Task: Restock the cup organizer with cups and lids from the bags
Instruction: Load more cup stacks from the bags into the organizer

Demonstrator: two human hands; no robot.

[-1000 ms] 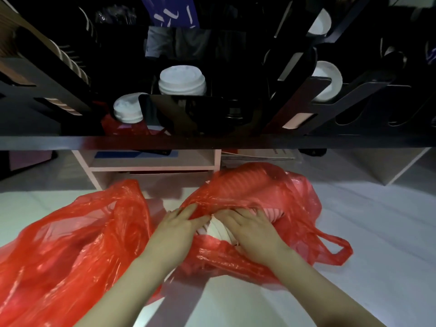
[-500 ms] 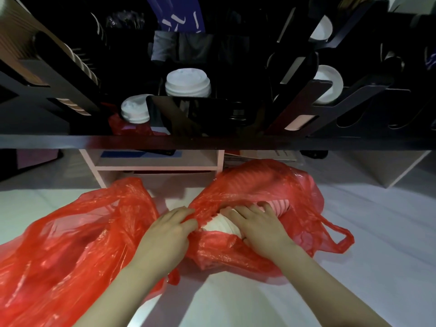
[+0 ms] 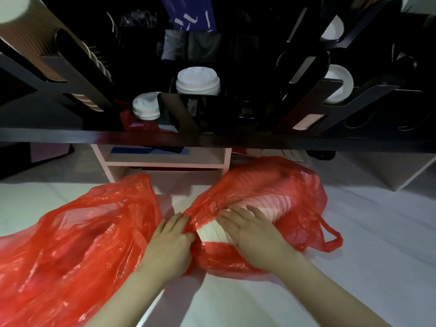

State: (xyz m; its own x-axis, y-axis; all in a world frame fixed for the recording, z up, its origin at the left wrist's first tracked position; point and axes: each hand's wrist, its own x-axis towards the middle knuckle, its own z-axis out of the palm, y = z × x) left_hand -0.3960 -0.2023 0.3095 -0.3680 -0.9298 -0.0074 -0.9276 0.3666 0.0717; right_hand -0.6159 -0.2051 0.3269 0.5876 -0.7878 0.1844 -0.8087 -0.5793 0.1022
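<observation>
Two red plastic bags lie on the white floor. The right bag (image 3: 304,192) holds a stack of white paper cups (image 3: 271,201) lying on its side, its end sticking out of the bag mouth. My right hand (image 3: 250,230) lies on top of that stack and grips it. My left hand (image 3: 169,241) pinches the bag's edge beside the stack's end. The left bag (image 3: 77,234) lies crumpled and loose. Above, the black cup organizer (image 3: 212,119) holds two stacks of white lids (image 3: 197,81) and cups in slanted slots.
A dark shelf edge (image 3: 94,136) runs across the view under the organizer. Beneath it stands a pale wooden shelf unit (image 3: 165,162). Brown ribbed cups (image 3: 26,41) fill the organizer's left slots. White floor spreads to the right of the bags.
My left hand has pulled the bag's edge back toward the left, and more of the cup stack now shows outside the bag. My right hand stays on the stack.
</observation>
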